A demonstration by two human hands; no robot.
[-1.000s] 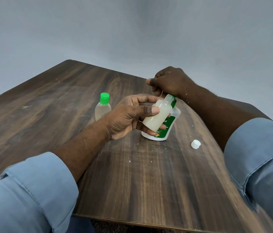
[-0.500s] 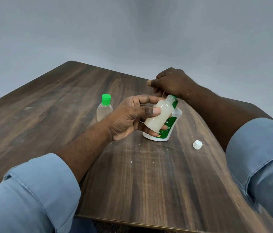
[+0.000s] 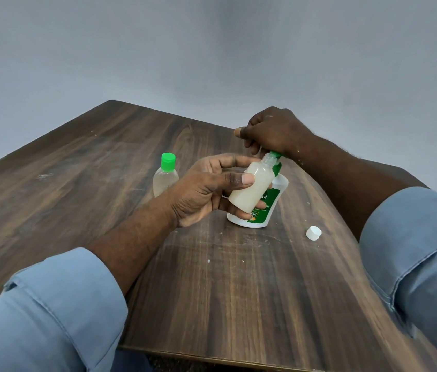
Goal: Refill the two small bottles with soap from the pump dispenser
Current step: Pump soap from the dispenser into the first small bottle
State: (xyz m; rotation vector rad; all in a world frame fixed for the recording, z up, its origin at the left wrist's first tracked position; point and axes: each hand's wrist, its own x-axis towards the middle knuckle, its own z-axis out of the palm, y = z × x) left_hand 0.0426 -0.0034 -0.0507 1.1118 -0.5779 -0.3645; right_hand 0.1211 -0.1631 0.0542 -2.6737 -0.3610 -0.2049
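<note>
Head view: a dark wood-grain counter [image 3: 239,304] is shown, and near its middle a white pump dispenser [image 3: 272,204] with a green label is stood. Its green pump head [image 3: 275,154] is covered by the right hand [image 3: 271,130], whose fingers are curled down over it. The left hand [image 3: 206,191] is wrapped round an uncapped small bottle [image 3: 249,189], with the thumb laid on the near side. This bottle is tilted, its open neck is brought up just under the pump head, and it is seen to be nearly full of milky soap. A green-capped bottle [image 3: 165,175] is stood just beyond the left hand, and a loose white cap [image 3: 313,233] is left on the counter, well apart to the right.

So little room is judged to be left that an overflow could be caused by one more full stroke, and the grip could be made slippery by soap run down the neck. The dispenser, held at the top only, could be tipped by an off-centre press.

The nozzle tip is hidden under the right hand, so its alignment with the neck cannot be confirmed. The label is partly covered, and the level in the green-capped bottle cannot be made out.
</note>
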